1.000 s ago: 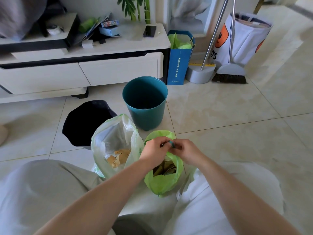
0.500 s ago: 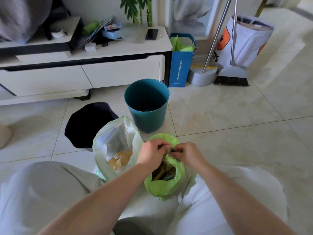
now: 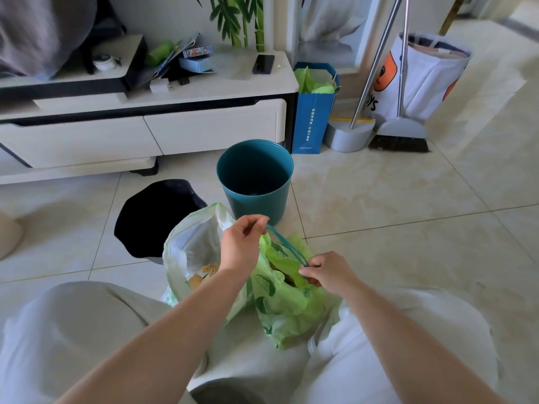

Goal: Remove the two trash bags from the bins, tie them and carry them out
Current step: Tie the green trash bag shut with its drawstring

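Floor tiles point(image 3: 393, 199) of pale glossy cream lie under us. On them, ahead of our knees, stand a round teal plastic bin point(image 3: 255, 182) and, left of it, a black bin point(image 3: 157, 214). Nearer us sit a translucent white trash bag point(image 3: 189, 243), mouth open, and touching its right side a light green printed trash bag point(image 3: 285, 304). A thin teal drawstring point(image 3: 287, 246) stretches taut between our left hand point(image 3: 242, 243) and right hand point(image 3: 329, 272), each pinching one end with closed fingertips.
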